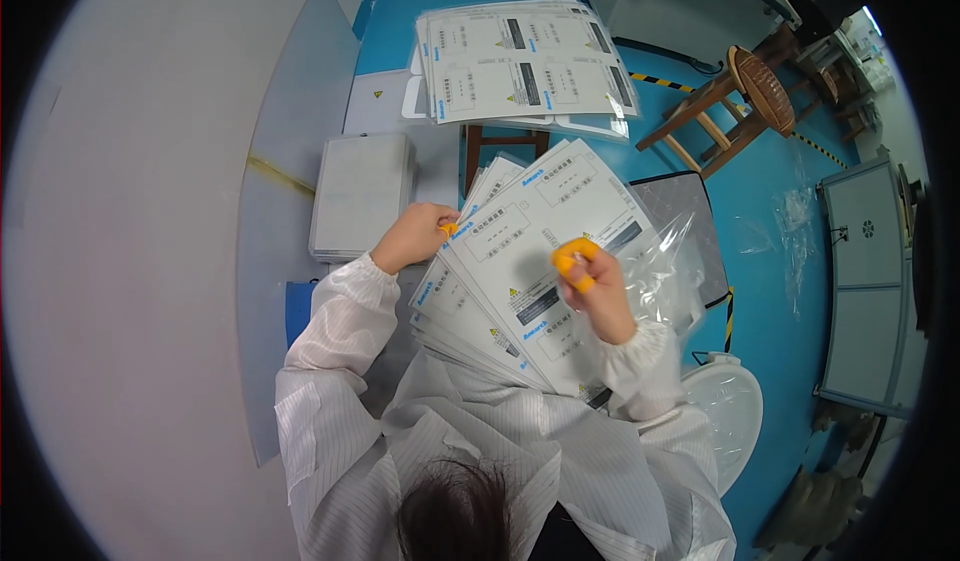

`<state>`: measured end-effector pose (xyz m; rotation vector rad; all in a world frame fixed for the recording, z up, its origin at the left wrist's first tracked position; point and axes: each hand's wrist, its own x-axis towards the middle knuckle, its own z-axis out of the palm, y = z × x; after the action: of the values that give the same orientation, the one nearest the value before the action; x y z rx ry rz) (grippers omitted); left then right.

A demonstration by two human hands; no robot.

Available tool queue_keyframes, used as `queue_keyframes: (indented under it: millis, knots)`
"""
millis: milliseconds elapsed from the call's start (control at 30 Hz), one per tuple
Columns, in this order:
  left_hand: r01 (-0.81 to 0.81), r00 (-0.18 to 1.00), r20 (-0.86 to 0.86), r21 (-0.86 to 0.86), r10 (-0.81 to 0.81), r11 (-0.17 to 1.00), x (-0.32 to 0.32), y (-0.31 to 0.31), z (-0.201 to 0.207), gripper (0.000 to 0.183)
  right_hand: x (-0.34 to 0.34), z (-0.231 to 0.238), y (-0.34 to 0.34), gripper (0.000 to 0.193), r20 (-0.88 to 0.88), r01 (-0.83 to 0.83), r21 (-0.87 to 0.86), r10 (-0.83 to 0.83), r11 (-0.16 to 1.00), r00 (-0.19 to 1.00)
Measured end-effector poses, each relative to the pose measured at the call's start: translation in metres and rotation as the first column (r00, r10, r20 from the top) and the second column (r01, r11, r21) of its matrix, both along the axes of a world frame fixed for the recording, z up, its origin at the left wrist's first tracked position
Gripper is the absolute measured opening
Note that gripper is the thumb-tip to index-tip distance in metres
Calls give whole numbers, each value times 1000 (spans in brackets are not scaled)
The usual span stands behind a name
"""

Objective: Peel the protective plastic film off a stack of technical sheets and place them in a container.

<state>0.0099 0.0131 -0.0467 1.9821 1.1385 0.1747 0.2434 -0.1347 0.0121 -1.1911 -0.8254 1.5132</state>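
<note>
A fanned stack of white printed panel sheets (500,251) lies right in front of me, its top sheet turned at a slant. At the stack's left edge my left hand (415,234), with orange finger covers, pinches the edge of the sheets. Over the right part of the top sheet is my right hand (597,291), its orange-covered fingers curled together. Whatever those fingers hold, if anything, cannot be made out. Crumpled clear plastic film (665,281) spreads just to the right of this hand.
Beyond the stack, a second pile of printed sheets (500,86) rests on a support. A block of pale grey panels (362,196) stands at left beside the wall. A wooden stool (735,111) is at far right, a white bin with a clear liner (725,411) at near right.
</note>
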Motion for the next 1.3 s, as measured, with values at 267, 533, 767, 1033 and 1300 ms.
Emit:
queue_keyframes:
  millis: [267,533,767,1033,1300]
  knots:
    - [-57,998,17,19,57,998,3,-23,0,36,-33,-73,41,21,510,-18,194,-85,981,856]
    - [-21,989,129,-399,78,917,12,-10,8,37,-63,-67,33,47,820,-303,133,67,944,569]
    - [-40,974,190,-395,124,918,9,-14,2,35,-54,-95,40,35,742,38,190,-169,981,648]
    - [-78,971,182,-376,156,923,17,-20,12,37,-89,-76,24,43,857,-167,75,22,983,515]
    - [-62,977,168,-372,133,926,17,-22,14,36,-65,-83,29,26,795,-29,182,-129,983,593]
